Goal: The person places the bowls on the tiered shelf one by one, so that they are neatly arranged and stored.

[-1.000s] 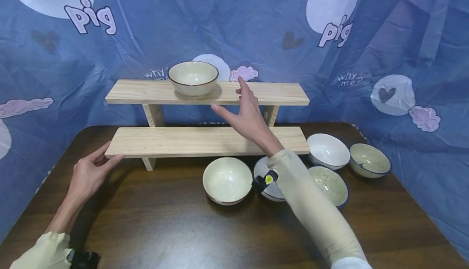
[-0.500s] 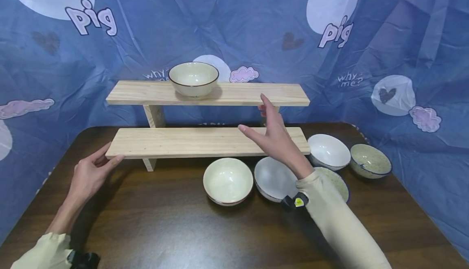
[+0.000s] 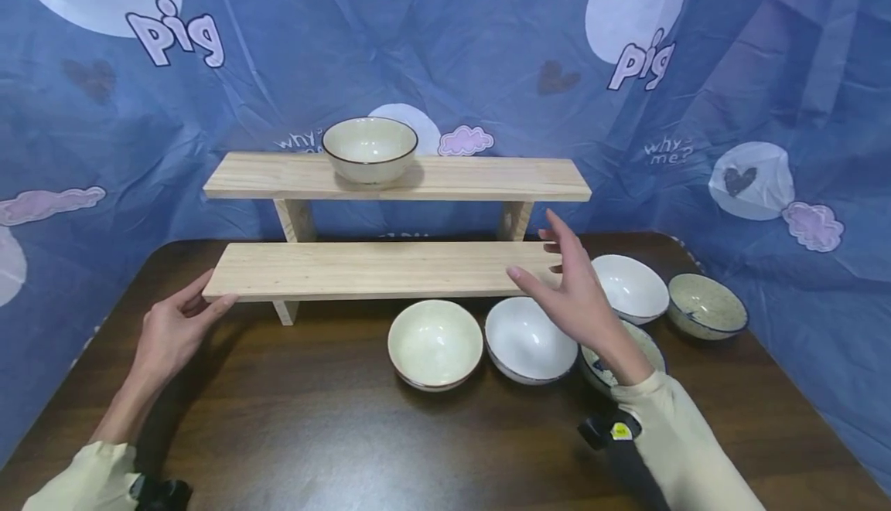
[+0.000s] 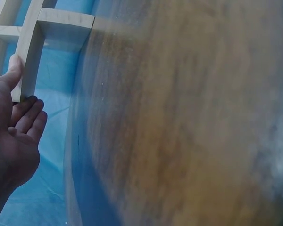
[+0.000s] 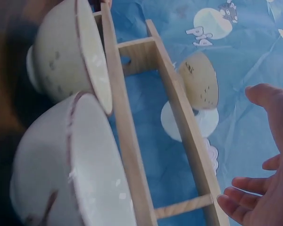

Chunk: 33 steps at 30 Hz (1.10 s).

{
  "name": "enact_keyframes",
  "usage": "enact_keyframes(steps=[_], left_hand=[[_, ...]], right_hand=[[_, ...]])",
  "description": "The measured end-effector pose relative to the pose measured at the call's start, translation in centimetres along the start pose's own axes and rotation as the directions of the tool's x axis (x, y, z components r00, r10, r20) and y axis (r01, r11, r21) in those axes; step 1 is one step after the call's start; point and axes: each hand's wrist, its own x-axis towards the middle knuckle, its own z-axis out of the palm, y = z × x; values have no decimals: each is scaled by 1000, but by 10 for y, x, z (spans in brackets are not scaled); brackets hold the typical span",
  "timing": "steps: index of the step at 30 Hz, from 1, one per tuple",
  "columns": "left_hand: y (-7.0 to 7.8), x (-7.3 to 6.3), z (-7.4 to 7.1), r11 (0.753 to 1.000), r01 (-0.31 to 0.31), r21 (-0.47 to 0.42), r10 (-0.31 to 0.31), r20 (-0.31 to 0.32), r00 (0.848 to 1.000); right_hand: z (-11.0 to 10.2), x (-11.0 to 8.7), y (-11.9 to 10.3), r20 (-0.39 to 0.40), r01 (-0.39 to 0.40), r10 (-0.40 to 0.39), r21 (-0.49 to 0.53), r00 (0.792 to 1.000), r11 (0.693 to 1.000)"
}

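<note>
A two-tier wooden shelf (image 3: 390, 270) stands on the table. My left hand (image 3: 174, 335) holds the left end of its lower board; in the left wrist view the thumb (image 4: 14, 70) lies against the board, with the other fingers by its end. A cream bowl with a dark rim (image 3: 369, 149) sits upright on the upper board. My right hand (image 3: 574, 287) is spread and holds nothing, above the lower board's right end and near several bowls. In front of the shelf are another cream bowl (image 3: 435, 343) and a white bowl (image 3: 530, 341).
A speckled bowl (image 3: 643, 345), partly hidden by my right wrist, stands right of the white bowl. Behind it are another white bowl (image 3: 632, 287) and a second speckled bowl (image 3: 706, 306). A blue patterned cloth (image 3: 487, 47) hangs behind the dark table (image 3: 299, 418).
My right hand has drawn away from beside the bowl on the upper board, moving right and down toward the bowls on the table. The left hand stays at the shelf's end.
</note>
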Motion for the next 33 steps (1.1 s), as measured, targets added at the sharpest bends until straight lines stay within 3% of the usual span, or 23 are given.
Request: enact_keyframes(steps=[13, 17, 23, 33], left_hand=[[4, 2, 1, 1000, 5, 9, -5, -6, 1000], [4, 2, 1, 1000, 4, 12, -4, -10, 1000], [2, 0, 0, 1000, 1, 14, 0, -14, 1000], [2, 0, 0, 1000, -7, 8, 7, -21, 1000]], right_hand=[[-37, -48, 36, -70, -103, 95, -113, 993, 988], [-48, -63, 48, -81, -147, 139, -101, 987, 984], [-60, -84, 67, -131, -157, 145, -92, 981, 983], [-66, -107, 87, -177, -226, 206, -101, 962, 969]])
